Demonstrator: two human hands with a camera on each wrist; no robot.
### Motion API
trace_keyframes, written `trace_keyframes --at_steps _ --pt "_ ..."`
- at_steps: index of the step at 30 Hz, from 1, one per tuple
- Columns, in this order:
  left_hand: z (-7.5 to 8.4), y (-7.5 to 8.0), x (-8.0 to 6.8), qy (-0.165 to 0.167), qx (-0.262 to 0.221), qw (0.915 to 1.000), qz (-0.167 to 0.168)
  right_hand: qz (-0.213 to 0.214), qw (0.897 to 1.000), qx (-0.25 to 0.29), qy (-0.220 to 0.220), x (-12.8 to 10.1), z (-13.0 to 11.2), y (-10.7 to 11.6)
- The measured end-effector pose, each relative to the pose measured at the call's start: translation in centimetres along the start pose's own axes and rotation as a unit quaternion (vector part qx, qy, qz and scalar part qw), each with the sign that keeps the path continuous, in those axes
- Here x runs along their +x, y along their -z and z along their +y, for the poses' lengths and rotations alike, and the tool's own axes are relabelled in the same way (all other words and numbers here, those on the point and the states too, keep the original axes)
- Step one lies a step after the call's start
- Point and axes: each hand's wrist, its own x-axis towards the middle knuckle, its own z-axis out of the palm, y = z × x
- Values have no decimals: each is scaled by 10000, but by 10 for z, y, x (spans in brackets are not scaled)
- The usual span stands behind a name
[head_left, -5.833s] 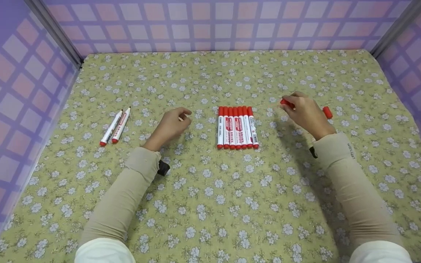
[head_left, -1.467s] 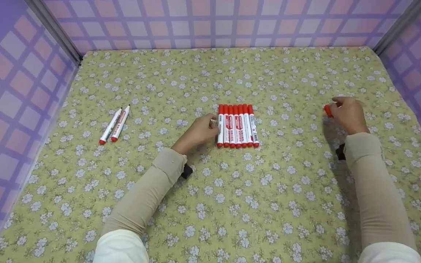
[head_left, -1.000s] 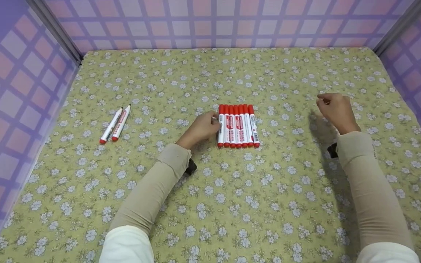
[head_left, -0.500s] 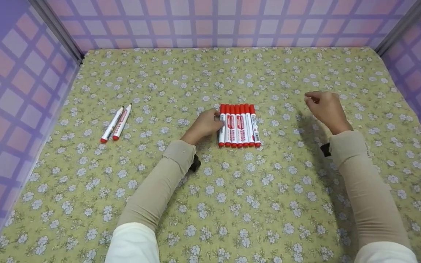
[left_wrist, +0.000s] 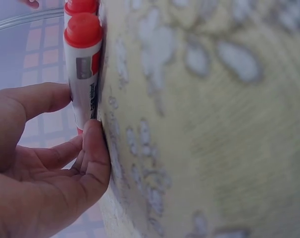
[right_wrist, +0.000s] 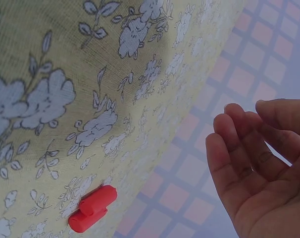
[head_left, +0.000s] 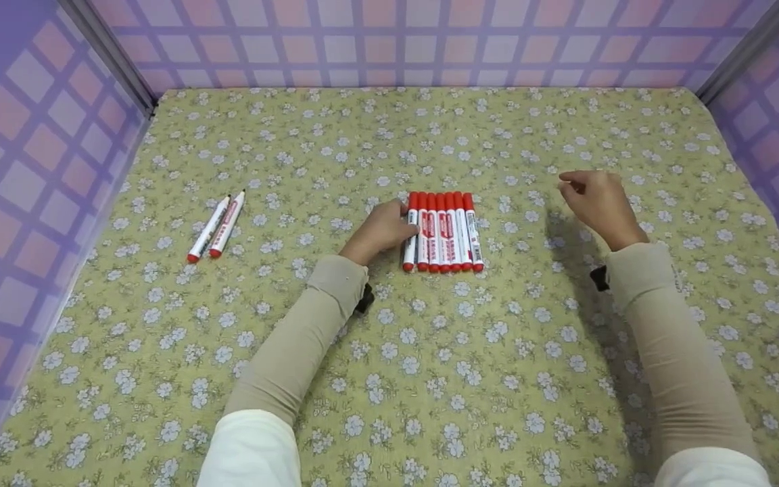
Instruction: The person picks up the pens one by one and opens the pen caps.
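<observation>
Several red-capped white markers (head_left: 445,237) lie side by side in a row mid-table. At the row's left end, my left hand (head_left: 381,228) grips the outermost marker (left_wrist: 83,64), thumb over its barrel and curled fingers along its side, low against the cloth. My right hand (head_left: 602,203) hovers right of the row, its fingers loosely bent and holding nothing. Two red caps (right_wrist: 93,208) rest side by side on the cloth in the right wrist view; in the head view that hand hides them.
Two uncapped markers (head_left: 217,226) lie slanted at the left, dark tips pointing away from me. A flowered cloth (head_left: 457,379) covers the table. Checked panels (head_left: 389,47) stand along its back and sides.
My right hand set a red cap down beside the other one, let go and drew back leftward. My left hand moved right to the row and took hold of its leftmost marker.
</observation>
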Motion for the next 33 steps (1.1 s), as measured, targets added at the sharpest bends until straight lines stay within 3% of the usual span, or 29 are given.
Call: trace_keyframes --at_steps 15,27,33 --pt "5 -2 -2 43 164 9997 146 -368 9988 -184 -257 -1 -6 3" --pt "2 4 -1 373 -462 9982 -20 -447 9988 -18 -193 0 -15 0" --pt "1 7 -1 376 -421 9984 -91 -508 9986 36 -143 -2 -20 -1"
